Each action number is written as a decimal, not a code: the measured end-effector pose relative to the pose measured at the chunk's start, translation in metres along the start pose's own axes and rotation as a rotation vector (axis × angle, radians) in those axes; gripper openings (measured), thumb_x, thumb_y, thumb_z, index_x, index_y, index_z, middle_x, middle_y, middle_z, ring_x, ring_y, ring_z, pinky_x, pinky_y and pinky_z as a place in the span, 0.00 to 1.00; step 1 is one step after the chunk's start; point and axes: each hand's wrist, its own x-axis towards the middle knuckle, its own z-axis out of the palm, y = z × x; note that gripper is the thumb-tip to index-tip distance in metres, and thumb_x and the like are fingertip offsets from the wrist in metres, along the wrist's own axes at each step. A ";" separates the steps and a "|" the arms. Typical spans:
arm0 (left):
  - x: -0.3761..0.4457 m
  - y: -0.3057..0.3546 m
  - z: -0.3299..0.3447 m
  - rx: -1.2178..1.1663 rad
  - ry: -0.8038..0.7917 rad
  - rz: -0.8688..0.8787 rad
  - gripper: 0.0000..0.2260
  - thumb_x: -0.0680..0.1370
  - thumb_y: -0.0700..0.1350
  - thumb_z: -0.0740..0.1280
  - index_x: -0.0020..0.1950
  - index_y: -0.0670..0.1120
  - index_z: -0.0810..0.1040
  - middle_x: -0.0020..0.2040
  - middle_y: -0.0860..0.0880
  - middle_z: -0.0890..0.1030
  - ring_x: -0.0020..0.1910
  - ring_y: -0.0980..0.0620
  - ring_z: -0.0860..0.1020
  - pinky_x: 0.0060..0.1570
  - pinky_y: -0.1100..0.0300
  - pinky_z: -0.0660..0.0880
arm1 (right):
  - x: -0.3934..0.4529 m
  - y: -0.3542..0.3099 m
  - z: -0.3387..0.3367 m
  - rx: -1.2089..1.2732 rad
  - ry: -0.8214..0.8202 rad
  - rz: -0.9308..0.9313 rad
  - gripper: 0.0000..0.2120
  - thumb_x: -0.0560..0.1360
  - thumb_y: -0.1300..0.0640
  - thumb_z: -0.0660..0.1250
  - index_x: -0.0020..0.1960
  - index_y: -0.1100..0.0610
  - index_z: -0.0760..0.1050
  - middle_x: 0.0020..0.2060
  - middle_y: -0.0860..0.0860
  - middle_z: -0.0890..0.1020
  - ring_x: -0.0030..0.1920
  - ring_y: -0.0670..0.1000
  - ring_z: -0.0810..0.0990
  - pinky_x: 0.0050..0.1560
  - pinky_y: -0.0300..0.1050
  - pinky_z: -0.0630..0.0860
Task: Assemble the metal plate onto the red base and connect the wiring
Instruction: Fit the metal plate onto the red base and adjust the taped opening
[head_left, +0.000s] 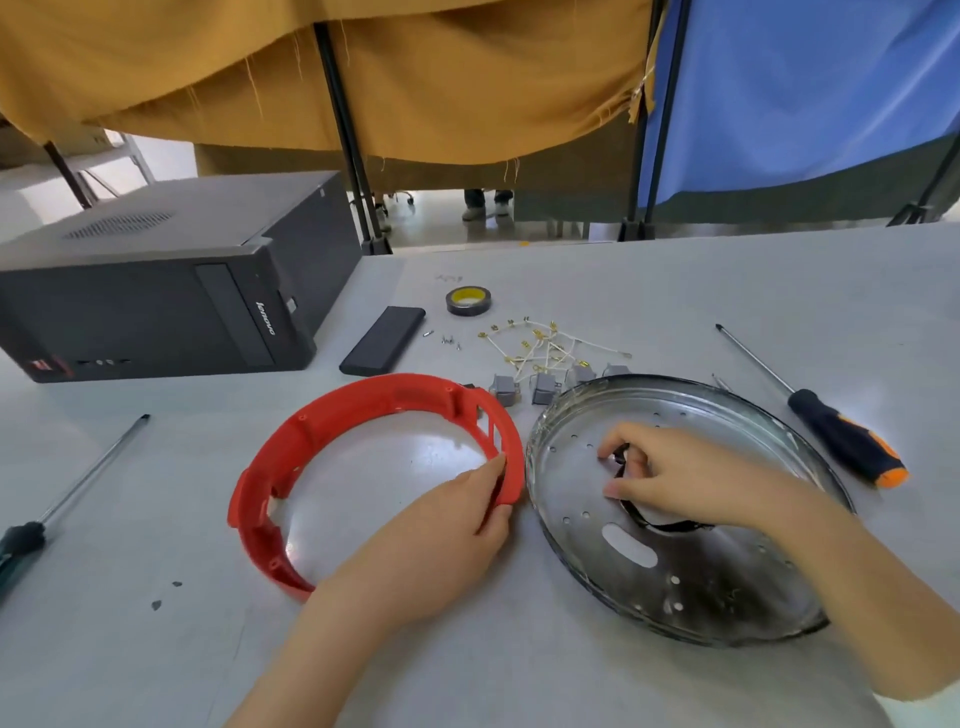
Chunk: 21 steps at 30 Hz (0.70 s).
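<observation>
Left hand (457, 512) pinches the red base (322, 421) rim, a stiff, light plastic ring. Right hand (670, 480) hooks fingers through the metal plate (727, 587) centre hole: thin, slick, probably sharp-edged, so that's the safest hold

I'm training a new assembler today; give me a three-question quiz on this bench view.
1. True or false: the metal plate already sits on the red base.
2. Which hand grips the red base?
A. left hand
B. right hand
C. neither
3. Fill in: the orange-tipped screwdriver lies to the plate's ____.

Key:
1. False; they lie side by side on the table.
2. A, the left hand; the right hand has its fingers at the plate's centre hole.
3. Right.
</observation>
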 end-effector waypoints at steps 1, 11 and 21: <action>-0.002 -0.003 -0.002 0.016 0.008 -0.002 0.09 0.83 0.46 0.57 0.46 0.59 0.65 0.38 0.57 0.71 0.37 0.62 0.70 0.40 0.72 0.65 | -0.003 -0.001 0.000 0.001 -0.009 -0.005 0.12 0.76 0.47 0.67 0.58 0.46 0.71 0.35 0.43 0.77 0.32 0.37 0.73 0.34 0.34 0.65; -0.021 -0.005 0.000 0.083 0.064 0.024 0.03 0.83 0.45 0.56 0.54 0.52 0.69 0.44 0.54 0.75 0.41 0.54 0.72 0.43 0.61 0.66 | -0.058 -0.028 0.014 -0.057 0.026 -0.070 0.41 0.58 0.20 0.48 0.63 0.41 0.66 0.47 0.36 0.68 0.49 0.37 0.69 0.51 0.37 0.68; -0.037 0.008 0.000 0.072 0.038 0.011 0.03 0.84 0.45 0.56 0.54 0.49 0.69 0.46 0.52 0.76 0.43 0.52 0.72 0.44 0.60 0.67 | -0.085 -0.026 0.034 -0.180 0.144 -0.168 0.34 0.68 0.33 0.64 0.70 0.36 0.56 0.63 0.34 0.62 0.64 0.43 0.61 0.61 0.36 0.63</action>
